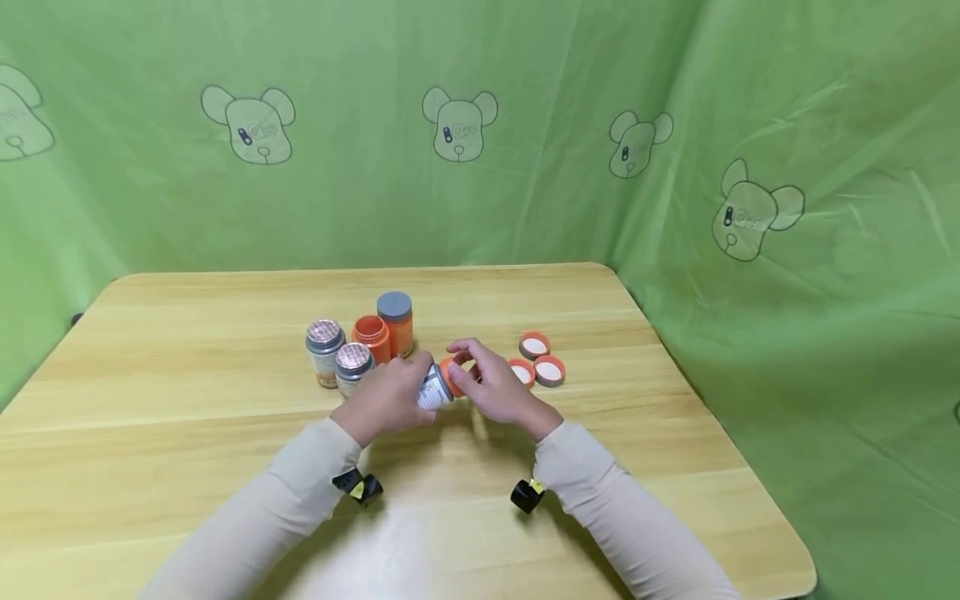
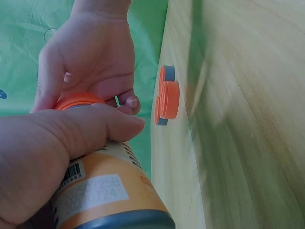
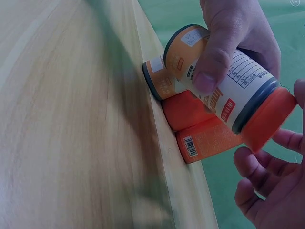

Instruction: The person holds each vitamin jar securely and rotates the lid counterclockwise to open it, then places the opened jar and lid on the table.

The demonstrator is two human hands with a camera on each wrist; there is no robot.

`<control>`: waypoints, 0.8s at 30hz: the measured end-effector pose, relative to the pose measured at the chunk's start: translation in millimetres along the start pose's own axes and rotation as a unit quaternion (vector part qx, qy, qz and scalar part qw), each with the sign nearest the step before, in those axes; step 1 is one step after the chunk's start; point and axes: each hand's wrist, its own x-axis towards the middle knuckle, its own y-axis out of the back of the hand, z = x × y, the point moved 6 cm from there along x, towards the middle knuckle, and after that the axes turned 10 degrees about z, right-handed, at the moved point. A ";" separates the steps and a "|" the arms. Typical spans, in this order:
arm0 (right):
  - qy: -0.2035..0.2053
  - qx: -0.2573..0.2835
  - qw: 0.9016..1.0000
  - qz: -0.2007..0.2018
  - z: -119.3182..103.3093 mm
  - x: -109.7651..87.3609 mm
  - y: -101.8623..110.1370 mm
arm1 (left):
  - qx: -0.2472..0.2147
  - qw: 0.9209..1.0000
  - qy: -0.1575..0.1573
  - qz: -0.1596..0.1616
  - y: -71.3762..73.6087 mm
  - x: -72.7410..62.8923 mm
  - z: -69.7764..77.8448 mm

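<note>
My left hand (image 1: pixel 386 396) grips a supplement jar (image 1: pixel 432 393) with a white and orange label, tilted so that its top points right. An orange screw lid (image 3: pixel 269 119) sits on that jar's top. The thumb and fingers of my right hand (image 1: pixel 491 385) pinch this lid at its rim, while the other fingers curl loosely below it in the right wrist view. Just left of the held jar stand two jars with silvery sealed tops, a front one (image 1: pixel 354 360) and a rear one (image 1: pixel 326 350). My left hand partly hides the front one.
Behind my left hand are an uncapped orange jar (image 1: pixel 372 335) and an orange jar with a grey lid (image 1: pixel 395 321). Three loose orange lids (image 1: pixel 550 371) lie together right of my right hand. Green cloth (image 1: pixel 525 208) hangs beyond the wooden table (image 1: pixel 187 367).
</note>
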 end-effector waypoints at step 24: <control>-0.010 0.015 1.000 -0.016 2.5 1.0 -1.0 | 0.010 1.000 0.005 -0.006 -2.8 0.5 -2.5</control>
